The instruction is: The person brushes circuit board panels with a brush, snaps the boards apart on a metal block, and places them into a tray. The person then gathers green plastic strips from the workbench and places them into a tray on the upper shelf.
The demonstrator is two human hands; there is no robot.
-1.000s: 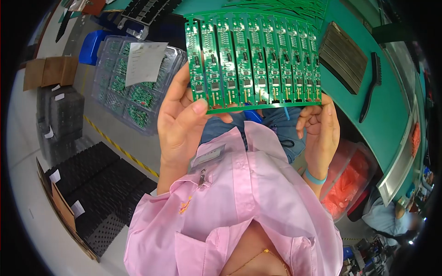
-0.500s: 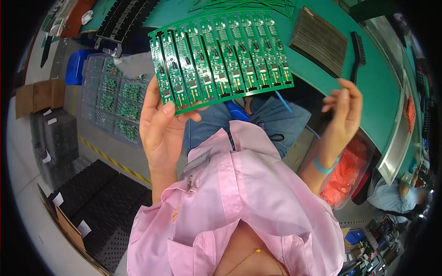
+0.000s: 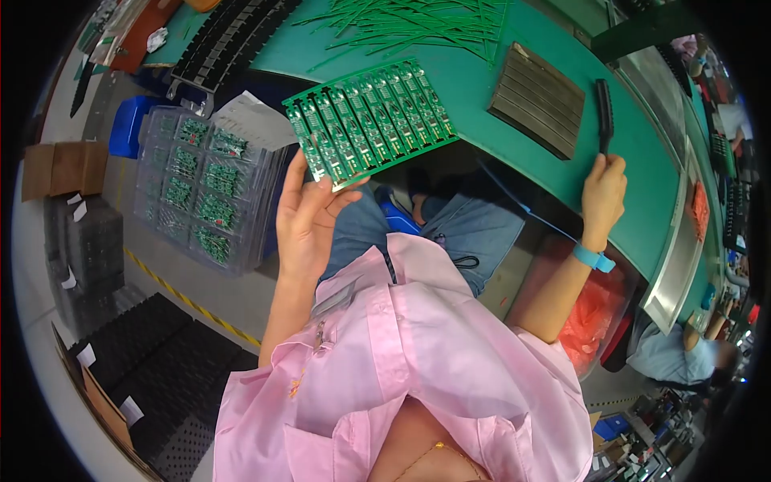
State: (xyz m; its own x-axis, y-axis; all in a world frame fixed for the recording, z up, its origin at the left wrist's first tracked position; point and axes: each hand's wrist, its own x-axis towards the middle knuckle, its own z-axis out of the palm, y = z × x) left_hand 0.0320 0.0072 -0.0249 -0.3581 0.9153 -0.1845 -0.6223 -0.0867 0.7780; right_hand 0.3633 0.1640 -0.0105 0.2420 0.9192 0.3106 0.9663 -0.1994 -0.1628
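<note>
Right hand (image 3: 604, 194) has moved to the brush (image 3: 604, 112), frame right, fingers curled round it; left hand (image 3: 307, 215) pinches the circuit panel (image 3: 371, 122), which I judge light, stiff, fragile: hold edges.

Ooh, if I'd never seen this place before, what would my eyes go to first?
Probably the shiny green panel of circuit boards, held up by its near corner in the left hand. Next might be the pink shirt filling the bottom middle. Then perhaps the messy pile of thin green strips at the top, on the green tabletop.
</note>
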